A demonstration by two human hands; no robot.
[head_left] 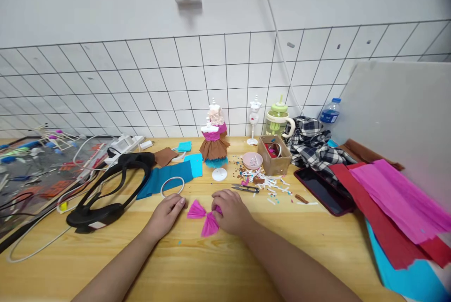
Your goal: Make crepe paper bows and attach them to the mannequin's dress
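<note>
A bow of magenta crepe paper (210,224) lies on the wooden table, its pleated ends fanned out from a narrow middle. My right hand (230,210) is closed on its right side, and the fingers cover part of the paper. To the left of the bow, my left hand (166,215) rests on the table with fingers curled together and nothing visible in them. Just behind it lies a loop of white cord (172,185). Further back stands a small dress form (214,144) wearing a magenta and brown crepe paper dress with blue at the hem.
Thread snips (245,189) lie by scattered paper scraps (273,182). Behind are a pink dish (252,160), a box (276,163) and a bare white dress form (253,121). A black headset (105,212) sits left; a phone (322,191) and crepe sheets (391,203) lie right.
</note>
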